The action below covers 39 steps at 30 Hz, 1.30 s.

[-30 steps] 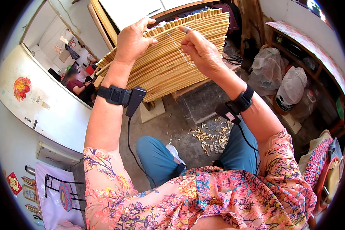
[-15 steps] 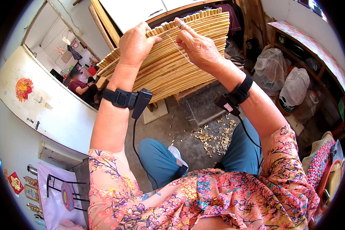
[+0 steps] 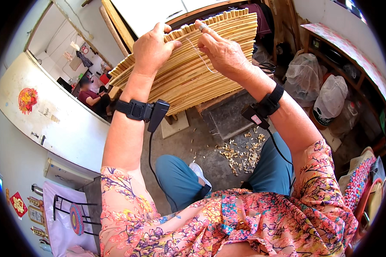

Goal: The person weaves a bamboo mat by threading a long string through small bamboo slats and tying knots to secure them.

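A broad panel of pale yellow stalks (image 3: 188, 81), laid side by side, leans in front of me with its row of cut ends along the upper edge. My left hand (image 3: 152, 49) grips that edge, the thumb lying on the near face and the other fingers mostly hidden. Farther right, my right hand (image 3: 223, 51) is closed at the same edge, a ringed finger reaching up to the stalk ends. What its curled fingers press on is partly hidden. A thin white string (image 3: 200, 57) hangs in a loose curve across the panel between my hands.
Short stalk offcuts (image 3: 240, 152) litter the floor by a dark low block (image 3: 225, 118). Plastic bags (image 3: 302, 77) stand at right beside a wooden shelf (image 3: 351, 64). A stool (image 3: 76, 219) is at lower left. A seated person (image 3: 92, 96) shows through the opening at left.
My hands and the stalk panel stay almost in place. The lower end of the white string has shifted slightly.
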### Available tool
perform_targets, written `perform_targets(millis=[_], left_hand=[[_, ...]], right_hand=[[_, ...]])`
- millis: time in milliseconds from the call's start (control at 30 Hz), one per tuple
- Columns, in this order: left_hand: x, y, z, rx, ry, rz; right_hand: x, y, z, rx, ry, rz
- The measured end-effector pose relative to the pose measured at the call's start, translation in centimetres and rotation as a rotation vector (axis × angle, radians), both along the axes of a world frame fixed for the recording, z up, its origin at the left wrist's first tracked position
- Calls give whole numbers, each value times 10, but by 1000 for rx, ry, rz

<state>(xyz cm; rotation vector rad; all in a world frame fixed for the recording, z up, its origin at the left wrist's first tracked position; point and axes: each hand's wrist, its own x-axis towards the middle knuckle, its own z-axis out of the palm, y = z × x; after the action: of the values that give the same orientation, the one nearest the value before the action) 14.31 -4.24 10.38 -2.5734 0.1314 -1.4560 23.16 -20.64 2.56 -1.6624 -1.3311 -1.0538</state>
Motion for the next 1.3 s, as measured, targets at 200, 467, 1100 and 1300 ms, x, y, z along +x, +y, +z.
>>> perform_targets(millis=[200, 467, 1100, 1300], left_hand=[[-5, -4, 3, -39, 147, 43], [-6, -4, 1, -60, 124, 48], [-6, -6, -3, -124, 58, -26], [-6, -10, -2, -154, 124, 24]], right_hand=[[0, -1, -1, 26, 6, 11], [-2, -1, -5, 20, 19, 20], [-33, 0, -4, 384, 709, 598], [-28, 6, -9, 194, 955, 632]])
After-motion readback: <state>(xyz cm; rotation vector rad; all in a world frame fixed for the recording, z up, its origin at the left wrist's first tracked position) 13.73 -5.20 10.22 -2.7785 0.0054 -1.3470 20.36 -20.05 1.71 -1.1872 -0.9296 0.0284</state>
